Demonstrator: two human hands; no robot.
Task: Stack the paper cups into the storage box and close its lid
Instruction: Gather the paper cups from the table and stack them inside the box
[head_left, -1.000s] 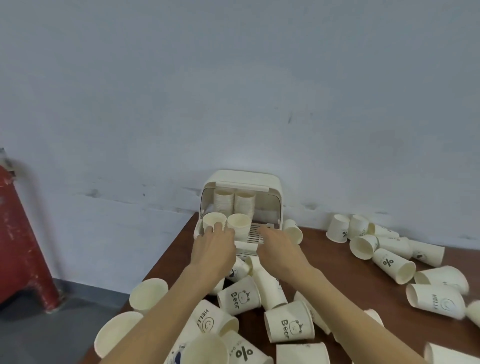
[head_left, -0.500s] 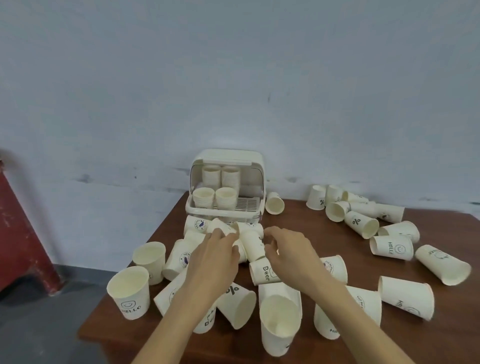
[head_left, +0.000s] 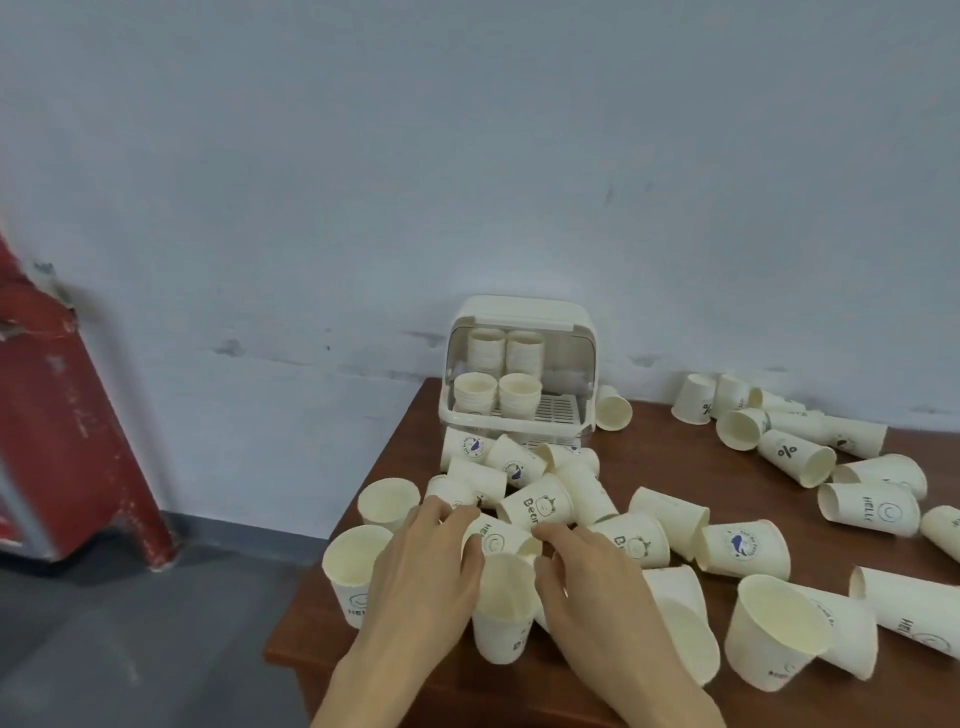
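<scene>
My left hand and right hand close in on an upright paper cup near the front edge of the brown table, amid a litter of fallen cups. The white storage box stands well apart at the back against the wall, its clear lid swung up. Inside are four stacks: two tall at the rear, two short ones in front.

To do this step well, I judge I should nest loose cups mouth-up into one column here on the table, rims square, then carry that column to the box's open right side. Thin paper walls will dent under a hard squeeze, so a light grip low on the cup is wiser. The crowd of tipped cups between me and the box could roll off the edge if nudged.

My left fingers are spread and gently curved, reaching over a lying "HELLO" cup and appear to touch it. My right fingers curl beside the upright cup's rim. Whether either hand has truly closed on a cup, I cannot tell from this angle.
</scene>
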